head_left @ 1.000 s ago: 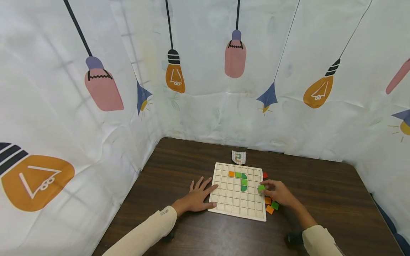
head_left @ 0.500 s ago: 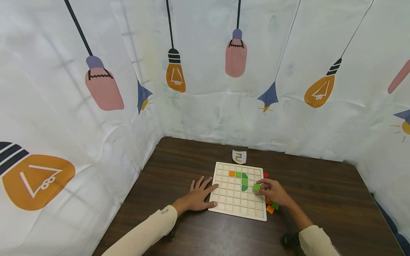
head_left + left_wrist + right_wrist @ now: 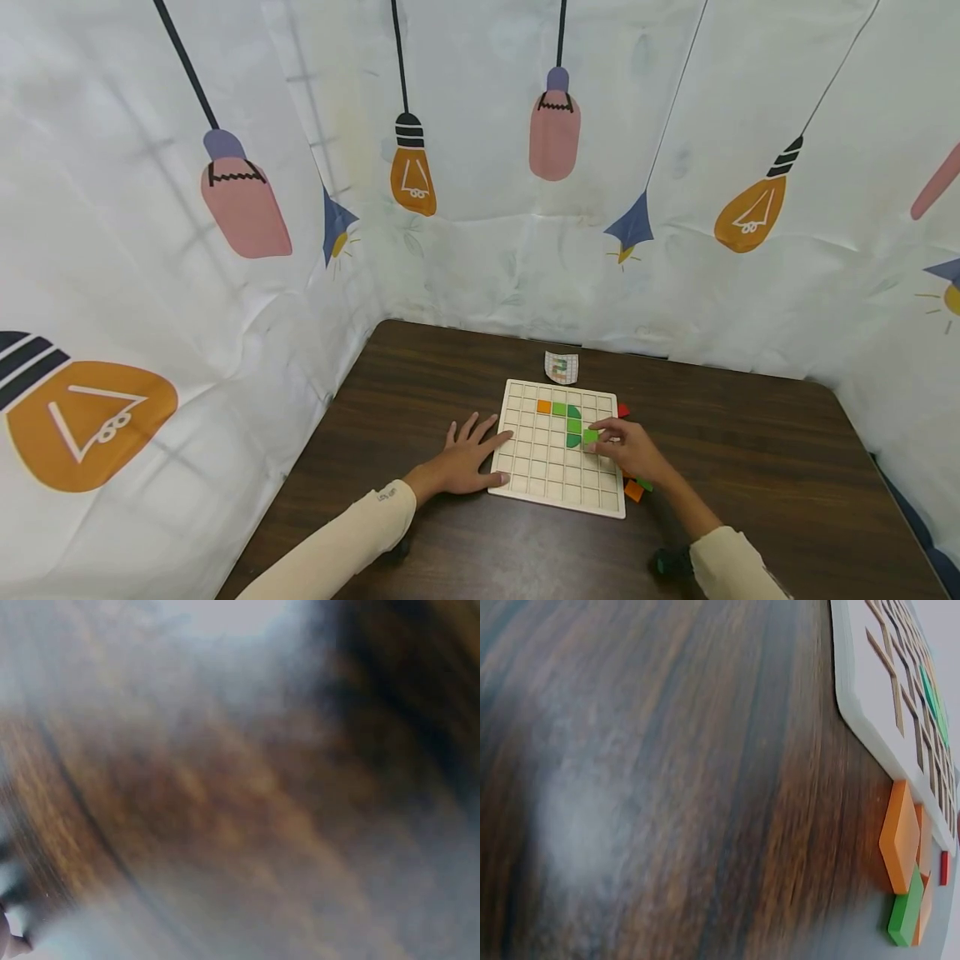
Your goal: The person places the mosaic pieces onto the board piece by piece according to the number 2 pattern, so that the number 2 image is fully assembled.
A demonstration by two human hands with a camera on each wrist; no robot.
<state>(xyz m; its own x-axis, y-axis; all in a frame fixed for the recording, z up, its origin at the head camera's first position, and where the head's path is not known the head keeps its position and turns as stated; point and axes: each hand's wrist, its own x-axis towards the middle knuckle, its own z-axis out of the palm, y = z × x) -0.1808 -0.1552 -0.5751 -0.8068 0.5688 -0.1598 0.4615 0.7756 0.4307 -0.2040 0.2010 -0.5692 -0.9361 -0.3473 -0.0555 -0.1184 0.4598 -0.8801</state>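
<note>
A pale wooden grid board (image 3: 525,483) lies on the dark table. In its upper cells sit an orange square tile (image 3: 543,407), a green square tile (image 3: 559,409) and a short column of green pieces (image 3: 573,426), two of them with rounded edges. My right hand (image 3: 628,451) pinches a light green square tile (image 3: 591,437) over the board, just right of that column's lower end. My left hand (image 3: 467,463) has its fingers spread, with fingertips and thumb on the board's left edge. The left wrist view is mostly blurred table.
Beside the board's right edge lie loose orange tiles (image 3: 900,836) and a green tile (image 3: 906,907). A red piece (image 3: 623,410) lies farther back. Behind the board is a small pattern card (image 3: 561,367). A printed white curtain (image 3: 480,275) borders the table (image 3: 450,358).
My right hand has carried the green square tile leftward from the board's right edge to beside the green column. My left hand has stayed in place.
</note>
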